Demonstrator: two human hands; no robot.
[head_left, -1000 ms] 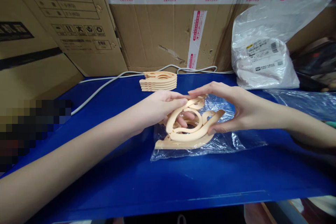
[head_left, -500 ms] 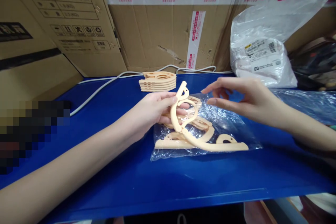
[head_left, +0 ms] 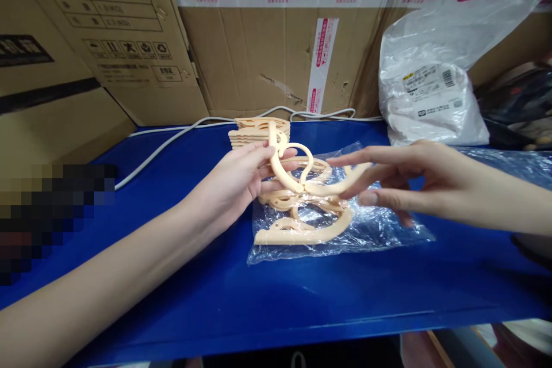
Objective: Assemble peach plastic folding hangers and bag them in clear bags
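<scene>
Bare hands share one hinged hanger, pale beige, held up over the blue worktop (head_left: 215, 299). Going from the left, a tall printed carton (head_left: 142, 92) stands at the edge, and a white cable (head_left: 157, 160) runs from near it along the back. Next comes the left hand (head_left: 250, 169), its thumb and fingers clamped on the upper left arm of the hinged hanger (head_left: 288, 178), some fingers spread behind it. Just beyond that hand sits a neat stack of folded hangers (head_left: 245, 139), partly hidden. The hinged hanger slants across the middle, bent at its joint, above more beige pieces (head_left: 313, 237); these lie on or in a clear plastic bag (head_left: 388, 233), I cannot tell which. At its other end is the right hand (head_left: 401, 175), thumb and fingers apart; whether a finger touches the arm is unclear. Farther right and back stands a white plastic package (head_left: 431, 106).

The step in hand seems to be handling the jointed arms. The next move probably calls for a firm left pinch and gentle right-hand guidance about the joint.
</scene>
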